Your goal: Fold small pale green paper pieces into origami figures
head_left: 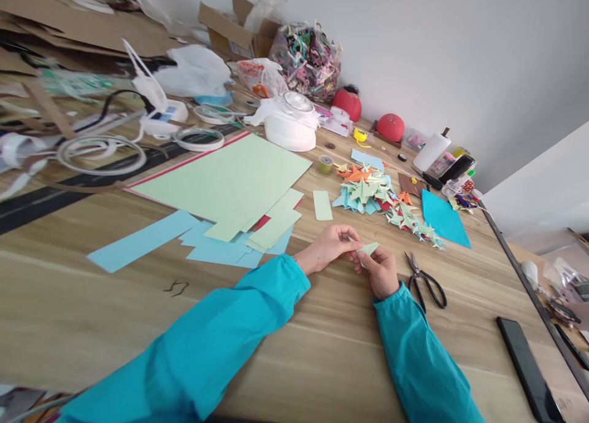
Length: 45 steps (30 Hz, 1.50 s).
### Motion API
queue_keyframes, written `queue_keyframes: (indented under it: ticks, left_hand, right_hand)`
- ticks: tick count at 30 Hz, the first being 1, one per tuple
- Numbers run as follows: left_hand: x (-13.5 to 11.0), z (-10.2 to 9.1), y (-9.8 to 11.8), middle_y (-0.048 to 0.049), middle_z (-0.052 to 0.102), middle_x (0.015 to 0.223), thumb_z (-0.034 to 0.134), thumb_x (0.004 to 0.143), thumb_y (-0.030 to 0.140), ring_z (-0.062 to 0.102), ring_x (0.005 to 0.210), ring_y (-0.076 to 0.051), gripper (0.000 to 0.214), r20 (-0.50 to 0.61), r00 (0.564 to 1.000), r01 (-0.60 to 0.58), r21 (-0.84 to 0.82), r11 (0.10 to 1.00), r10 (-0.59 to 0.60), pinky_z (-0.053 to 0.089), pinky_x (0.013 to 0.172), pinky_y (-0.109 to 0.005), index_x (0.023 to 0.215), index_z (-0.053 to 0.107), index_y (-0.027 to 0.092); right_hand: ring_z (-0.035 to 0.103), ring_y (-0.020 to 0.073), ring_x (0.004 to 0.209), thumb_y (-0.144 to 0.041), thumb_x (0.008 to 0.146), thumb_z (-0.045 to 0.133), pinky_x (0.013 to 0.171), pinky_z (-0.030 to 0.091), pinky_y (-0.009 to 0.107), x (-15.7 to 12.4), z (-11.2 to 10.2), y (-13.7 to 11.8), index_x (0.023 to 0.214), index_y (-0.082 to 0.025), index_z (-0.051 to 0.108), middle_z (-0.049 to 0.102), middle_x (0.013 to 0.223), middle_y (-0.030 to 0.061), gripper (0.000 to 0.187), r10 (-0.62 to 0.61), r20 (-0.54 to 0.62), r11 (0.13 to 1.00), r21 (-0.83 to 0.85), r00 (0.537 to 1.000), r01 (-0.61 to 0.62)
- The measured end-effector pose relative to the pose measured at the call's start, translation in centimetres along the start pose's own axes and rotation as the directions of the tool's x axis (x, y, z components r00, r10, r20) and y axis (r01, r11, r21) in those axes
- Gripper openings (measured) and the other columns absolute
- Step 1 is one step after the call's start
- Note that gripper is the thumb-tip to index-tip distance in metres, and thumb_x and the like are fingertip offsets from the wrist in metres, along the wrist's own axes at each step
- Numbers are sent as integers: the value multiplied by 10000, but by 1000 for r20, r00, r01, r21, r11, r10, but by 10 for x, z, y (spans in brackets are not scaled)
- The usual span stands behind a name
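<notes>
Between my two hands is a small piece of folded light green paper (369,248), held just above the wooden table. My left hand (327,248) pinches its left end with thumb and fingertips. On its right side, my right hand (380,272) grips it, the thumb pressed on the near edge. The fingers cover part of the folds. Beyond the hands lies a heap of folded paper shapes (363,190) in green, blue, orange and red. A plain green paper rectangle (323,205) rests left of the heap. Scissors (424,280) with black handles lie open beside my right hand.
Green sheets (225,183) and blue paper strips (142,240) lie at left. A teal sheet (444,217) is at right, a black phone (527,364) near the right edge. Tape rolls (199,139), a white roll (289,130), red pincushions (390,128) and bags stand farther back.
</notes>
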<state>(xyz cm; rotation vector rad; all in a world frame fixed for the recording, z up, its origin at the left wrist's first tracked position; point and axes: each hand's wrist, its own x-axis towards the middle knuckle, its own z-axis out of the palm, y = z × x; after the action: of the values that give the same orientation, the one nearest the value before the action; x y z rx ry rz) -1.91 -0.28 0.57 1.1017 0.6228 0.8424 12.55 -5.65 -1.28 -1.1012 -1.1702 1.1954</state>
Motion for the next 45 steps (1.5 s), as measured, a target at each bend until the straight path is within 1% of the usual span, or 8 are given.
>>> queue_keyframes:
  ticks: [3, 10, 20, 24, 28, 35, 42, 45]
  left_hand:
    - [-1, 0, 0, 0, 605, 533, 746, 626, 268, 551, 482, -97, 222, 4, 1000, -3, 65, 998, 3, 429, 490, -205, 690, 587, 127]
    - [-2, 2, 2, -9, 607, 533, 696, 681, 283, 534, 488, -93, 181, 9, 1000, -2, 198, 980, 0, 389, 459, -188, 722, 615, 127]
    - [1, 2, -4, -7, 608, 528, 763, 600, 260, 518, 446, -76, 252, -5, 998, 66, -23, 998, -67, 403, 457, -196, 739, 630, 97]
    - [0, 3, -3, -14, 621, 544, 759, 620, 273, 538, 462, -84, 277, 7, 997, 75, -29, 997, -75, 420, 466, -201, 800, 644, 96]
    - [-1, 4, -1, -32, 640, 592, 693, 698, 382, 576, 509, -97, 306, 14, 996, 89, -100, 991, -88, 458, 520, -217, 819, 631, 108]
    - [-3, 5, 1, -15, 616, 524, 756, 613, 273, 548, 472, -99, 238, 3, 999, 46, 96, 994, -46, 418, 468, -203, 744, 650, 104]
    - [-1, 6, -2, -24, 621, 542, 760, 612, 309, 544, 468, -98, 256, 11, 998, 64, -8, 998, -64, 443, 468, -218, 687, 633, 99]
    - [-1, 6, -2, -36, 639, 581, 699, 686, 404, 578, 505, -107, 315, 1, 997, 83, -97, 992, -83, 476, 535, -233, 744, 632, 102]
  right_hand:
    - [555, 114, 488, -344, 716, 695, 462, 451, 239, 0, 0, -1, 715, -147, 679, 665, 637, 29, 198, 42, 18, 999, -19, 999, -42]
    - [534, 107, 468, -373, 689, 707, 451, 445, 234, -1, 2, -1, 689, -151, 661, 652, 596, 21, 227, 20, -38, 997, -80, 999, -23]
    - [519, 90, 467, -335, 683, 718, 436, 401, 208, -1, -1, 1, 717, -145, 654, 640, 608, 7, 203, 42, -25, 999, 2, 999, -42]
    - [504, 90, 459, -329, 674, 722, 423, 379, 211, -1, 0, -1, 704, -139, 654, 630, 599, 10, 204, 56, -29, 997, 50, 998, -54]
    - [486, 87, 432, -326, 659, 731, 403, 357, 210, -1, 0, -2, 673, -135, 643, 607, 560, 2, 211, 76, -54, 992, 101, 996, -70]
    - [491, 88, 441, -343, 680, 722, 411, 369, 209, -1, -3, 2, 682, -147, 635, 608, 559, -3, 214, 54, -33, 999, 9, 998, -54]
    - [484, 81, 442, -326, 686, 721, 411, 355, 204, -1, -3, 3, 694, -146, 647, 619, 571, -2, 195, 32, -42, 999, 15, 999, -31]
    - [491, 88, 443, -326, 674, 729, 413, 365, 214, 0, -1, 2, 708, -150, 656, 635, 589, 3, 193, 38, -74, 998, 47, 997, -34]
